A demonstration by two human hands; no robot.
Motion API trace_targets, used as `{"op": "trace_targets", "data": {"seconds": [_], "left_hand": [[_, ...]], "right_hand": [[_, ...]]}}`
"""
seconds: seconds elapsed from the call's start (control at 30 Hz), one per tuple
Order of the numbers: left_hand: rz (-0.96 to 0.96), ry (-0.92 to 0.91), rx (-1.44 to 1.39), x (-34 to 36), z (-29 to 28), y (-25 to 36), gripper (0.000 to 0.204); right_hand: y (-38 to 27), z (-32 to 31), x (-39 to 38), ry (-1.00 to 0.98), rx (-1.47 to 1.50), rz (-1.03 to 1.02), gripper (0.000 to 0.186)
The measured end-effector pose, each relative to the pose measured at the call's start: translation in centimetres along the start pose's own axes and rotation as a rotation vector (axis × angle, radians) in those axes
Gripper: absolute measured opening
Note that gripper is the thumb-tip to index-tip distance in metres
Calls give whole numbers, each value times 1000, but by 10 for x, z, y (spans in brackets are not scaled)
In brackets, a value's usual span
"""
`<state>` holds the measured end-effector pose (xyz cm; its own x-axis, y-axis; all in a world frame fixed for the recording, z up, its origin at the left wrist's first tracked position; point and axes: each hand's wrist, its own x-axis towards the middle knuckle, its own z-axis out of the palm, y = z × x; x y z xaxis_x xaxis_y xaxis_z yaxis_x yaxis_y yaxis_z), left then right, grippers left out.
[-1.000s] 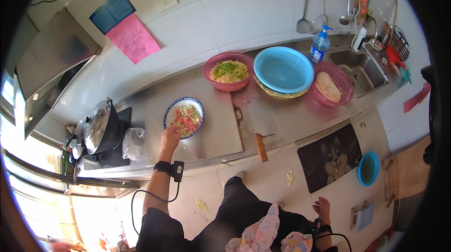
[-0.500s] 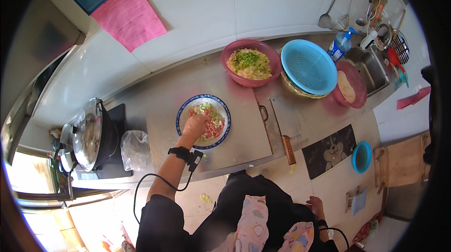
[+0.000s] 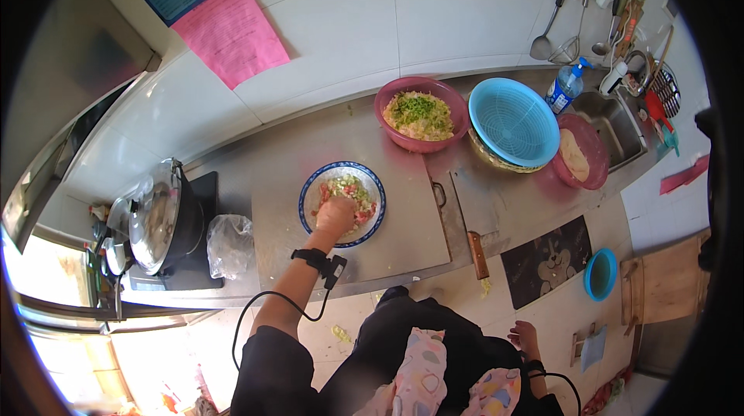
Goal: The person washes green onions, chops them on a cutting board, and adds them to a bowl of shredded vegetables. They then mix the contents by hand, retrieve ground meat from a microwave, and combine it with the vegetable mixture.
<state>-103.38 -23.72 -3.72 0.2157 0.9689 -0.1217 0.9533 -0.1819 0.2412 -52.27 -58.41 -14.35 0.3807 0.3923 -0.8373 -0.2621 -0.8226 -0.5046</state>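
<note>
A white bowl with a blue patterned rim [image 3: 307, 190] stands on the steel counter. It holds a chopped mix [image 3: 359, 193] of pink, meat-like pieces and pale green bits. My left hand [image 3: 335, 214] is down in this mix, curled, its fingertips hidden by the back of the hand and the food. A black strap with a small cabled device [image 3: 334, 268] sits on that wrist. Low beside my body hangs my right hand [image 3: 525, 338], fingers apart and holding nothing.
Behind the bowl stand a dark pink basin of shredded food [image 3: 419, 118], a blue strainer [image 3: 514, 122] and another pink basin with dough-like food [image 3: 574, 156]. A cleaver with a wooden handle [image 3: 478, 254] overhangs the front edge. Left are a plastic bag [image 3: 230, 246] and a lidded pot [image 3: 155, 226].
The whole view has shifted slightly, so the counter sits lower and further right in the picture. Within the bowl, my left hand has moved a little toward me. My right hand still hangs.
</note>
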Motion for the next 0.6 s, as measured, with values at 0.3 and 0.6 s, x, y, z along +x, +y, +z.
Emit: {"op": "trace_targets", "data": {"seconds": [0.3,0.6], "left_hand": [[48,12,-59,48,-1,-18,22],[-54,69,-234,23,-36,-59,18]], "right_hand": [[24,-3,-22,82,21,29,28],[42,15,-19,39,37,2,28]]}}
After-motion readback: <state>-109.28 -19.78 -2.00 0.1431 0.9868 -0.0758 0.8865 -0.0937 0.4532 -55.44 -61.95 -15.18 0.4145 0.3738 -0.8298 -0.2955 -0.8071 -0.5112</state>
